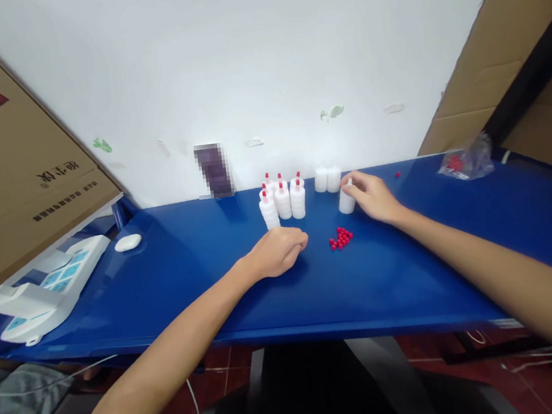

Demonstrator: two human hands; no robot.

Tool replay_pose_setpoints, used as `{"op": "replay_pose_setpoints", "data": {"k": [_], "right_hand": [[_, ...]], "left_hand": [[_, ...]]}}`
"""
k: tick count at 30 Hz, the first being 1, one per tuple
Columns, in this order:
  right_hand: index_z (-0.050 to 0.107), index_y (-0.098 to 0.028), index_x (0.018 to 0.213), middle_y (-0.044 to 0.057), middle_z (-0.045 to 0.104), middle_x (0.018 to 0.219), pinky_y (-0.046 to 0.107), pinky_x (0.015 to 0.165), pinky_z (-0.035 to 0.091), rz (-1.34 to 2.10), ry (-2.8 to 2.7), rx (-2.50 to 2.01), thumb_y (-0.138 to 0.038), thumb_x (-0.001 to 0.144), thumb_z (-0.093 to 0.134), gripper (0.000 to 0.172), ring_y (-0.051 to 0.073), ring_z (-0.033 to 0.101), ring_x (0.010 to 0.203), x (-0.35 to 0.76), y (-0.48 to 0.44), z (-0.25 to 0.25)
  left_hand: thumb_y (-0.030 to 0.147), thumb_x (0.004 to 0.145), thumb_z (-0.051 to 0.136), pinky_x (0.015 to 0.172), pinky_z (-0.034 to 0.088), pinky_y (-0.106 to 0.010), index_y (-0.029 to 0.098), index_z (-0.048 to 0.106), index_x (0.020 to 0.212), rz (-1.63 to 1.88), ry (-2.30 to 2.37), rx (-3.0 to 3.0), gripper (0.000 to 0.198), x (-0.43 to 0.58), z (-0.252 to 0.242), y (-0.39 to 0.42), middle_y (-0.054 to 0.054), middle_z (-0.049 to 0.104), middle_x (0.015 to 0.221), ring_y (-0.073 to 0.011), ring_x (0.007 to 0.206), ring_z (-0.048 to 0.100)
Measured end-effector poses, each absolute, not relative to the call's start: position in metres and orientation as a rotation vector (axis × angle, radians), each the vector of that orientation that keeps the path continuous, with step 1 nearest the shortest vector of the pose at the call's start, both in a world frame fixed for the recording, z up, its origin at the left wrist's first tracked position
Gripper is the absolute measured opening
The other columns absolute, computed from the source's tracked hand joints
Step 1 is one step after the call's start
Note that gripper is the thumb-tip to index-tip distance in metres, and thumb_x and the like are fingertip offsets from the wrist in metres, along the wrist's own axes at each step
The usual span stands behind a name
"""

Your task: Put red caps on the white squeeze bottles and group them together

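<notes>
My right hand (372, 197) grips a white squeeze bottle (347, 203) by its top, fingers around the bare white nozzle. My left hand (282, 251) is closed above the blue table, and whatever its curled fingers may hold is hidden. Just beyond it, several white squeeze bottles with red tips (282, 201) stand upright in a tight group. Between my two hands, a small pile of red caps (341, 238) lies loose. Behind my right hand, two more white bottles (327, 179) stand side by side near the wall.
A clear plastic bag (467, 162) with red caps lies at the right, and a single red cap (398, 174) lies nearer the wall. At the left are a white power strip (60, 285) and a white earbud case (128, 242). Cardboard boxes (15, 150) flank the blue table (184, 277).
</notes>
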State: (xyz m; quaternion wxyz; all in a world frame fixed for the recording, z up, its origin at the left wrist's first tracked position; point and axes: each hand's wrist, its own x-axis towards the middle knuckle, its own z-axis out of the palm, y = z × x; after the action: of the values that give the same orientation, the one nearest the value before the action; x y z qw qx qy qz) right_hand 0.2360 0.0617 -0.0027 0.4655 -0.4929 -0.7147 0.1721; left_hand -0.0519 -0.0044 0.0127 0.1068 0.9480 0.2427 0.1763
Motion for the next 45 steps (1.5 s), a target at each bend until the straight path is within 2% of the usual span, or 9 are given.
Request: {"op": "replay_pose_setpoints", "data": {"k": [7,10,12,15,18,22,28,34,45], "right_hand": [[0.072,-0.021,0.084,0.005,0.075,0.087,0.035,0.074,0.045,0.459,-1.848,-1.194,-0.041,0.089,0.053,0.028,0.025,0.065,0.083,0.234,0.062,-0.005],[0.072,-0.021,0.084,0.005,0.076,0.087,0.036,0.076,0.046,0.462,-1.853,-1.186,-0.040,0.090,0.052,0.028,0.025,0.066,0.083,0.234,0.063,-0.006],[0.072,-0.021,0.084,0.005,0.077,0.087,0.036,0.076,0.047,0.466,-1.854,-1.182,-0.041,0.090,0.052,0.028,0.026,0.066,0.084,0.234,0.062,-0.006],[0.073,-0.021,0.085,0.005,0.076,0.086,0.036,0.076,0.047,0.483,-1.861,-1.184,-0.042,0.091,0.051,0.031,0.026,0.066,0.083,0.234,0.062,-0.006],[0.073,-0.021,0.086,0.005,0.075,0.087,0.037,0.077,0.047,0.477,-1.870,-1.190,-0.044,0.092,0.050,0.033,0.025,0.066,0.081,0.234,0.061,-0.005],[0.073,-0.022,0.086,0.005,0.076,0.088,0.038,0.080,0.048,0.458,-1.880,-1.187,-0.044,0.093,0.050,0.033,0.026,0.066,0.083,0.234,0.060,-0.004],[0.073,-0.022,0.086,0.005,0.076,0.089,0.039,0.081,0.049,0.484,-1.896,-1.193,-0.045,0.094,0.049,0.035,0.027,0.067,0.085,0.237,0.061,-0.004],[0.074,-0.023,0.087,0.005,0.076,0.086,0.040,0.080,0.049,0.457,-1.891,-1.213,-0.043,0.094,0.050,0.033,0.029,0.067,0.086,0.239,0.062,-0.006],[0.074,-0.023,0.084,0.006,0.076,0.088,0.041,0.080,0.048,0.467,-1.888,-1.201,-0.047,0.094,0.050,0.036,0.029,0.067,0.085,0.239,0.062,-0.005]], "left_hand": [[0.014,0.087,0.035,0.071,0.042,-0.030,0.020,0.048,0.074,0.566,0.748,2.698,0.019,-0.050,0.016,-0.006,-0.003,0.058,0.076,-0.0163,0.069,0.049],[0.014,0.084,0.039,0.086,0.042,-0.035,0.018,0.054,0.076,0.597,0.764,2.688,0.017,-0.046,0.019,-0.005,-0.002,0.061,0.077,-0.0170,0.077,0.054],[0.016,0.083,0.042,0.093,0.040,-0.039,0.018,0.056,0.077,0.586,0.794,2.688,0.015,-0.042,0.021,-0.002,0.000,0.060,0.072,-0.0165,0.076,0.055],[0.018,0.083,0.046,0.078,0.041,-0.033,0.018,0.057,0.081,0.522,0.823,2.659,0.011,-0.033,0.022,0.003,0.005,0.051,0.059,-0.0124,0.058,0.046],[0.016,0.083,0.047,0.064,0.036,-0.028,0.019,0.057,0.087,0.521,0.796,2.679,0.011,-0.020,0.024,0.007,0.004,0.052,0.064,-0.0118,0.056,0.043],[0.011,0.082,0.046,0.066,0.038,-0.027,0.019,0.054,0.088,0.661,0.734,2.738,0.013,-0.003,0.020,0.013,-0.002,0.054,0.089,-0.0127,0.068,0.047],[0.004,0.080,0.039,0.067,0.037,-0.028,0.021,0.040,0.084,0.938,0.708,2.598,0.018,0.003,0.003,0.011,0.000,0.046,0.079,-0.0144,0.070,0.043],[0.004,0.076,0.041,0.063,0.034,-0.029,0.023,0.029,0.080,0.891,0.754,2.544,0.022,0.002,0.002,-0.002,0.002,0.041,0.074,-0.0143,0.066,0.037],[0.005,0.078,0.041,0.066,0.035,-0.029,0.022,0.032,0.078,0.809,0.709,2.592,0.019,0.003,0.004,-0.004,0.000,0.043,0.078,-0.0150,0.069,0.041]]}}
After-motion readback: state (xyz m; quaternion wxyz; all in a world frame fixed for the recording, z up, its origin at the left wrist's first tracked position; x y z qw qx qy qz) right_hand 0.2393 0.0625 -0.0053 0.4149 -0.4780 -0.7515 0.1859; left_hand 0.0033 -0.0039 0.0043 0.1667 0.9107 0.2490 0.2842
